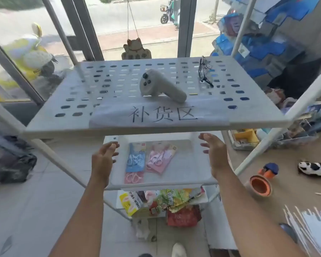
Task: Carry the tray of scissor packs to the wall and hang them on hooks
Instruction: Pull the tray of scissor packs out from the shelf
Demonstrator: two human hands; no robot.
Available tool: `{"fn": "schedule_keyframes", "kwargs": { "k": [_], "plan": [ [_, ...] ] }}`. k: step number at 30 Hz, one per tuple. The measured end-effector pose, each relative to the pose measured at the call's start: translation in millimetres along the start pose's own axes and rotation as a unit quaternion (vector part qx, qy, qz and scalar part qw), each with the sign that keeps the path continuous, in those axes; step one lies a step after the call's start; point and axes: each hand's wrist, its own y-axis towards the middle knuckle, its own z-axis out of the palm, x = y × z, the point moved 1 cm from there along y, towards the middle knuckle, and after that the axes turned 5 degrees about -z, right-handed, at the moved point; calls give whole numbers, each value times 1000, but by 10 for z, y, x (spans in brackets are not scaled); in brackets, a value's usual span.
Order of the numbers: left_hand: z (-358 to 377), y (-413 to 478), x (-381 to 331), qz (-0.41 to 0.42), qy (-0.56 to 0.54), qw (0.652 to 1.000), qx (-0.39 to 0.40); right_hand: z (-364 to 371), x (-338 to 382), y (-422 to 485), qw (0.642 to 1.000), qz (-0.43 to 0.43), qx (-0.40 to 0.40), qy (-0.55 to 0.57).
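Note:
A white tray [193,175] sits on the middle shelf of a white rack. Inside it lie a blue scissor pack [135,158] and pink scissor packs [160,157], with another pink pack [133,178] near the tray's front edge. My left hand [103,160] hovers at the tray's left side, fingers spread and curled. At the tray's right side is my right hand [214,153], also with fingers apart. Neither hand visibly grips the tray.
The perforated top shelf [67,112] overhangs the tray and carries a grey controller [161,86], black glasses [204,71] and a paper sign [161,115]. Snack bags [167,203] fill the lower shelf. Rack posts stand at both sides. An orange tape roll [260,185] lies to the right.

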Motion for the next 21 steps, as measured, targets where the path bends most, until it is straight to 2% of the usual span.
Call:
{"fn": "schedule_keyframes", "kwargs": {
  "k": [5, 9, 13, 17, 21],
  "plan": [
    [60, 337, 123, -23, 73, 996, -53, 62, -205, 309, 998, 34, -34, -45],
    [51, 601, 171, -43, 116, 992, -35, 79, -318, 523, 991, 77, -59, -88],
    [-34, 756, 286, -83, 137, 987, -20, 53, -471, 639, 985, 125, -50, -105],
    [-77, 779, 329, -111, 121, 986, -24, 4, -549, 600, 986, 137, -42, -90],
    [-66, 687, 293, -127, 84, 988, -13, -73, -503, 548, 985, 164, -1, -50]
  ]
}}
